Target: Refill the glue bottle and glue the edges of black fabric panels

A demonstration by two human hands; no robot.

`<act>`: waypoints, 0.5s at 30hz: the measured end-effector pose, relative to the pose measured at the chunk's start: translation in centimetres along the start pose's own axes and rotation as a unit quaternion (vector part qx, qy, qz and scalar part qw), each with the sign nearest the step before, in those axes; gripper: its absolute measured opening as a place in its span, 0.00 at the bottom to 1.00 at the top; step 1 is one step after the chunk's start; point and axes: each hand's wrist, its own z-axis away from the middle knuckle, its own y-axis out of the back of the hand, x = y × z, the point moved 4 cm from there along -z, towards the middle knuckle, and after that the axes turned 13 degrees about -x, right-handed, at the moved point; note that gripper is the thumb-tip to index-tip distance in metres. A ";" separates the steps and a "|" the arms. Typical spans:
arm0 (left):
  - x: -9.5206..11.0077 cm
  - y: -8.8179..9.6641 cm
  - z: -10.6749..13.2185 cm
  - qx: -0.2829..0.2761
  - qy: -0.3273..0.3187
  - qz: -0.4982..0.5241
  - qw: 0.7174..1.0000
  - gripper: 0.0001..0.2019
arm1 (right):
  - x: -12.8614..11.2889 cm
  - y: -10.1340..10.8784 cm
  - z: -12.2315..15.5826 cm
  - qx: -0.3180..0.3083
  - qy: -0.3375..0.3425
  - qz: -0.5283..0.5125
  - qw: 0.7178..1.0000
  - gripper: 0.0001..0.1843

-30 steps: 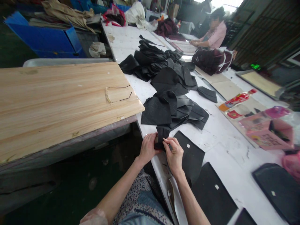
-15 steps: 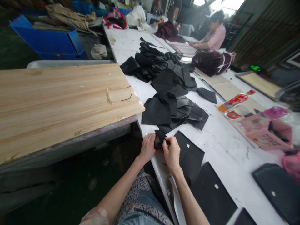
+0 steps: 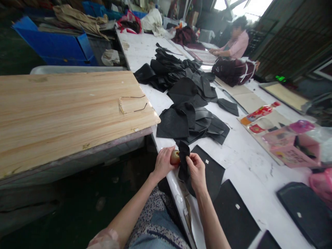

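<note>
At the table's near edge, my left hand (image 3: 163, 162) is closed around a rounded yellow-brown tool handle (image 3: 175, 157); the rest of the tool is hidden. My right hand (image 3: 197, 171) pinches a narrow black leather-like piece (image 3: 183, 155), which hangs curled just beside the handle's end. Whether the two touch, I cannot tell. Under and beyond my right hand lies a flat black panel (image 3: 212, 169) bearing a small white tag. A second tagged black panel (image 3: 234, 214) lies nearer to me, to the right.
Loose black cut pieces (image 3: 172, 122) are heaped ahead on the white table (image 3: 249, 148). A wooden board (image 3: 77, 110) with eyeglasses (image 3: 121, 105) adjoins at left. At right are a drink bottle (image 3: 259, 113) and a pink box (image 3: 293, 155). Another person (image 3: 238, 43) works at the far end.
My right hand has moved slightly right, away from my left, with the black piece. That piece now hangs out longer, and the handle in my left hand has come into clear view.
</note>
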 end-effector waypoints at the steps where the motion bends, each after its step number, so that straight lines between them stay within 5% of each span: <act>1: 0.0 0.0 0.0 0.001 0.000 0.001 1.000 0.36 | 0.0 -0.1 0.0 -0.005 0.004 0.005 1.000 0.17; 15: -0.2 -0.1 0.0 0.018 -0.010 0.001 1.000 0.27 | -1.5 -1.6 0.1 0.003 0.086 0.194 0.977 0.07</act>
